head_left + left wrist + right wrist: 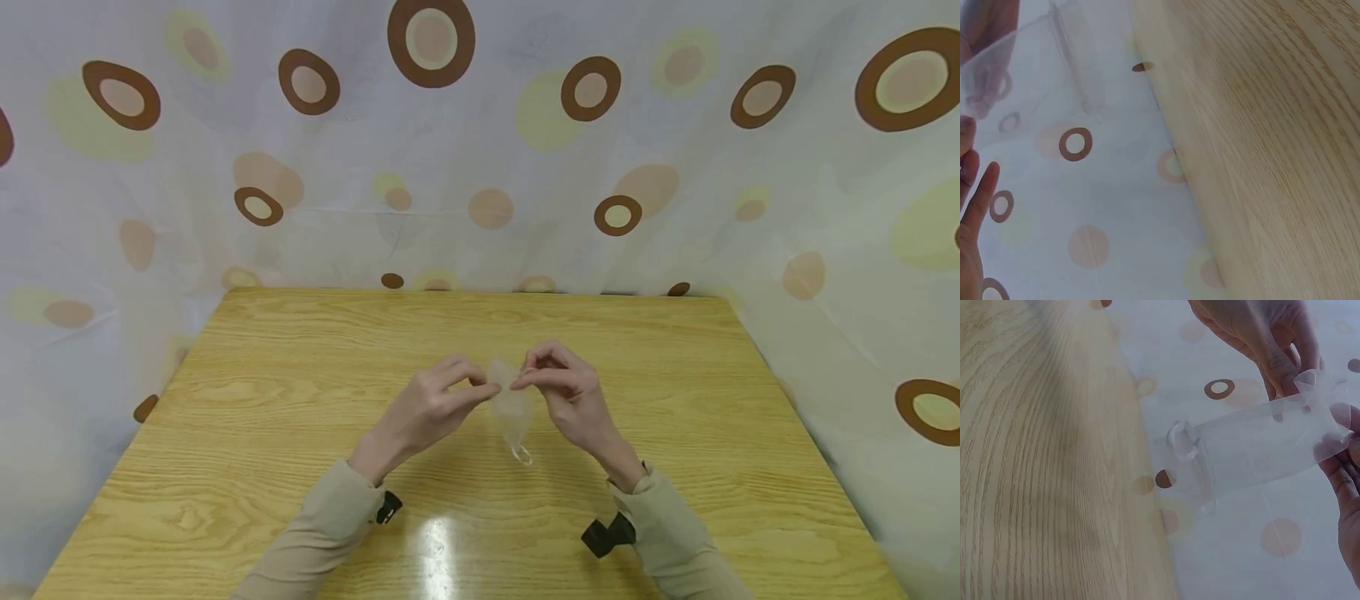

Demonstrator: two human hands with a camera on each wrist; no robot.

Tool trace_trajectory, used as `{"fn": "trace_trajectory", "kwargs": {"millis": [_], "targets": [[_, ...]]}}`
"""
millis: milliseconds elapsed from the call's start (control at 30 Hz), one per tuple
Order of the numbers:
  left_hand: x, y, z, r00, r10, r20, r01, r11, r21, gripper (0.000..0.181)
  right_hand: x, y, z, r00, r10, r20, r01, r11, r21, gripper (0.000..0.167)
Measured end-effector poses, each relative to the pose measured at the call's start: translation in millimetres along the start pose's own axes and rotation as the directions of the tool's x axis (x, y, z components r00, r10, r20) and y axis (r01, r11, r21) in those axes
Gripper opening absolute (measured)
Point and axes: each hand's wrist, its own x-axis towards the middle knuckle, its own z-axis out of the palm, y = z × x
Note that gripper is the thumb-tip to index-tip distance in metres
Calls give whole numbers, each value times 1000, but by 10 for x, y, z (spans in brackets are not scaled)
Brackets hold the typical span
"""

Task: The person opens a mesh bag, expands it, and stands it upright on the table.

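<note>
I've got left hand (429, 405) and right hand (576, 402) pinching the sheer pouch (513, 417) by its upper end above the table (285, 350), where an uneven tug could tear that thin material.

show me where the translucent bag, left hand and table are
Translucent bag (1250, 450): right wrist view, middle of its see-through body.
Left hand (427, 407): head view, back of the hand.
Table (690, 400): head view, bare top right of both hands.
</note>
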Motion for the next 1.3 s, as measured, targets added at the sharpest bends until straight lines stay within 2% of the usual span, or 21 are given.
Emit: {"fn": "trace_trajectory", "kwargs": {"millis": [133,233,367,467,600,700,800,967,1133,1200,1300], "targets": [[-6,11,12,1000,-1,1,1,1000,5,26,-24,19,4,1000,-5,-21,4,998,-58,19],[-16,9,20,999,-4,-32,4,1000,0,26,-57,18,8,997,62,-41,-62,998,-10,13],[-13,3,18,997,4,-82,-5,1000,-19,26,-80,-6,0,980,198,-10,-196,976,98,31],[-7,1,16,995,26,-98,-29,999,-33,27,-76,-9,-11,972,231,42,-234,967,100,39],[-9,-4,16,994,43,-97,-49,997,-57,29,-59,7,-28,977,200,71,-204,977,58,29],[-11,-5,10,996,46,-74,-50,998,-48,21,-43,23,-49,986,158,59,-160,987,17,21],[-3,10,-11,999,38,-29,-39,999,-10,9,-24,37,-70,994,98,50,-95,994,-63,18],[18,61,-66,997,-5,80,-1,997,72,21,-9,34,-89,996,46,76,-31,980,-197,18],[10,88,-74,985,-62,164,38,989,145,22,-27,44,-87,994,27,107,2,965,-260,24],[1,89,-63,983,-71,169,46,988,151,20,-41,52,-86,992,39,124,-3,962,-275,23],[-14,84,-43,988,-73,138,55,991,126,17,-66,55,-88,983,88,158,-47,968,-245,25]]}}
